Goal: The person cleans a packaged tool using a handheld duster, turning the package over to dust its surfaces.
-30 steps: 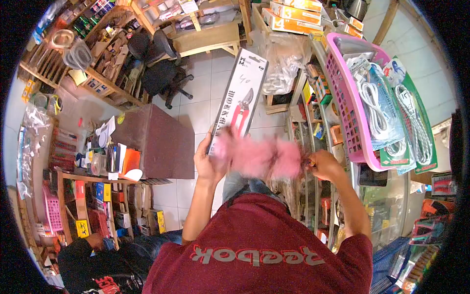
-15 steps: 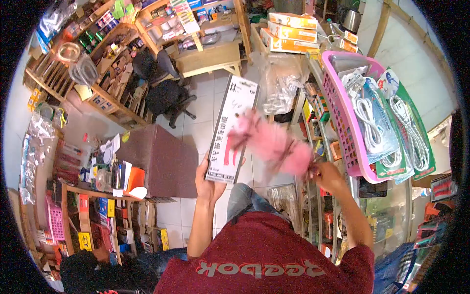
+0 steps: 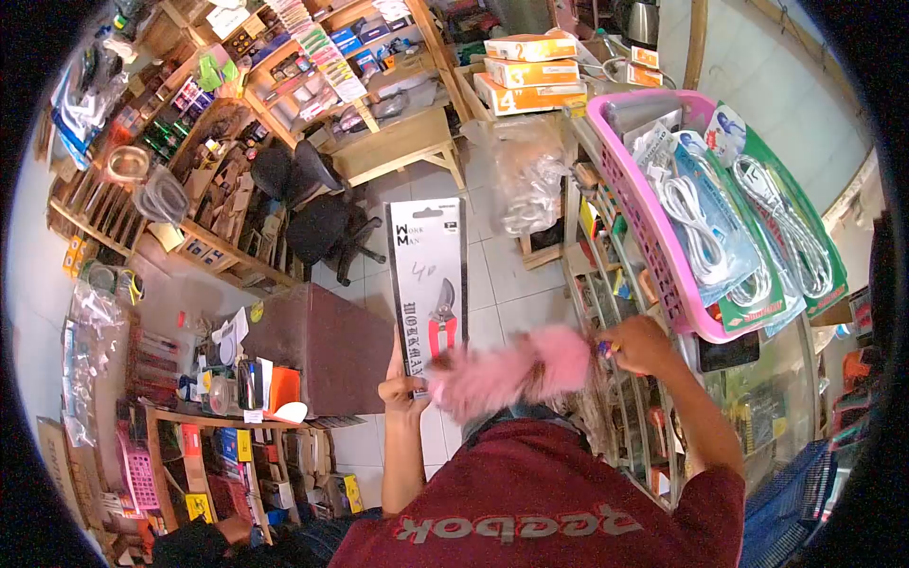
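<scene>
My left hand (image 3: 401,390) is closed round the lower end of a flat white box with black edges (image 3: 417,275), held upright. Printed on its face are red-handled pruning shears and the word Workman. On the right, my right hand (image 3: 646,346) grips the handle of a fluffy pink duster (image 3: 530,369). The duster reaches leftward across the bottom of the box and hides part of it; its fibres touch or pass just in front of the box.
A pink basket (image 3: 696,308) of packaged white cables stands on the glass display counter (image 3: 757,407) to my right. Orange and white boxes (image 3: 532,74) are stacked farther back. Left are a brown cabinet (image 3: 346,355), a black office chair (image 3: 327,222) and crowded shelves. Someone's dark-clothed body shows lower left.
The duster has swung down and left, from beside the box's middle to across its lower end. The box has turned from a slant to nearly straight up, and my view has shifted.
</scene>
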Demonstrator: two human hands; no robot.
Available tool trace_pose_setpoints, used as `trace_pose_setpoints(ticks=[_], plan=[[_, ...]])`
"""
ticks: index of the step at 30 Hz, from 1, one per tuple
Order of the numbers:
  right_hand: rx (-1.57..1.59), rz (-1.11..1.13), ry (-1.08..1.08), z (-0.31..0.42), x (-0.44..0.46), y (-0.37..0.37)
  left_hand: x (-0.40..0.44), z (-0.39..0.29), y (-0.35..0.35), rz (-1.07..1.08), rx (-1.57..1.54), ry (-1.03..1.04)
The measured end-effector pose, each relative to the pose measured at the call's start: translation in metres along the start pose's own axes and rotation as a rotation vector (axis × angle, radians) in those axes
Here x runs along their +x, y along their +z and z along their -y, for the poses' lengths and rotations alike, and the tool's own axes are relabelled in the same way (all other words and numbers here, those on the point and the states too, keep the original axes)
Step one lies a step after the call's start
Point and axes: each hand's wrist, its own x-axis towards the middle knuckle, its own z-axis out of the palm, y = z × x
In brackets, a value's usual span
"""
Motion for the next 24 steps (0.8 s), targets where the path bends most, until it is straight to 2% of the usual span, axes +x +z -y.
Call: trace_pose_setpoints(ticks=[2, 5, 8, 11, 14, 17, 20, 23, 24], plan=[[0.081, -0.089, 0.099, -0.003, 0.003, -0.007, 0.002, 0.001, -0.001, 0.003, 0.054, -0.016], [0.344, -0.227, 0.102, 0.002, 0.002, 0.005, 0.004, 0.001, 0.005, -0.012, 0.089, -0.025], [0.124, -0.09, -0.142, -0.011, -0.003, 0.024, 0.007, 0.004, -0.001, -0.034, 0.0, -0.027], [0.043, -0.291, -0.066, -0.008, -0.004, 0.01, 0.005, 0.005, -0.006, -0.023, -0.013, -0.086], [0.351, -0.168, 0.243, -0.006, 0.005, 0.0, 0.01, 0.011, -0.005, 0.03, 0.002, -0.086], [0.24, -0.19, 0.002, -0.039, 0.008, 0.039, 0.009, 0.018, -0.008, 0.015, -0.039, -0.057], [0.085, 0.082, -0.009, -0.005, 0.001, -0.004, 0.007, 0.017, -0.032, -0.002, -0.106, -0.068], [0.249, -0.066, 0.113, -0.021, 0.01, 0.001, 0.009, 0.019, -0.022, -0.212, 0.045, -0.055], [0.348, -0.157, 0.1, -0.026, 0.015, 0.005, 0.015, 0.017, -0.028, -0.025, 0.055, -0.097]])
